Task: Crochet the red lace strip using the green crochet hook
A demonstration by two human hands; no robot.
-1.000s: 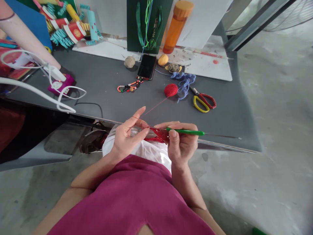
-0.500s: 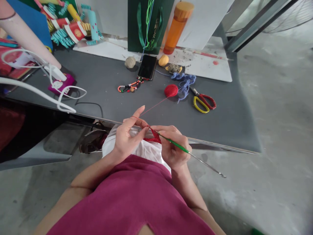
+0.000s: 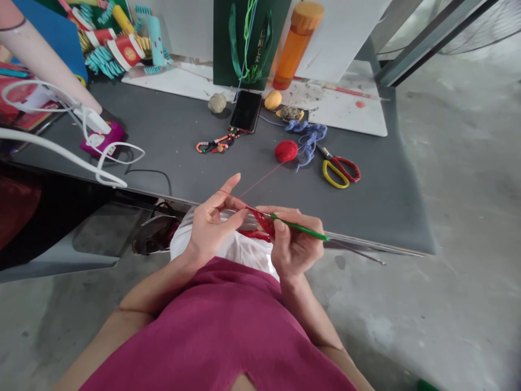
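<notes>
My right hand (image 3: 296,241) is closed around the green grip of a crochet hook (image 3: 303,228); its thin metal shaft sticks out to the lower right. The hook's other end reaches left into a red crochet piece (image 3: 262,221) that hangs between my hands above my lap. My left hand (image 3: 215,222) pinches the edge of that piece between thumb and fingers, its index finger raised with red yarn over it. From there the strand runs taut to a red yarn ball (image 3: 286,151) on the grey table (image 3: 183,168).
Scissors (image 3: 341,169) and tangled blue yarn (image 3: 307,138) lie right of the red ball. Behind are a phone (image 3: 245,111) with a beaded strap, small yarn balls, an orange bottle (image 3: 297,46) and a green bag (image 3: 228,54). Another person's arm (image 3: 52,60) and white cables are at left.
My right hand has shifted right and turned, drawing the crochet hook right; its free end has swung upward. More of the red piece shows. My left hand stays nearly in place.
</notes>
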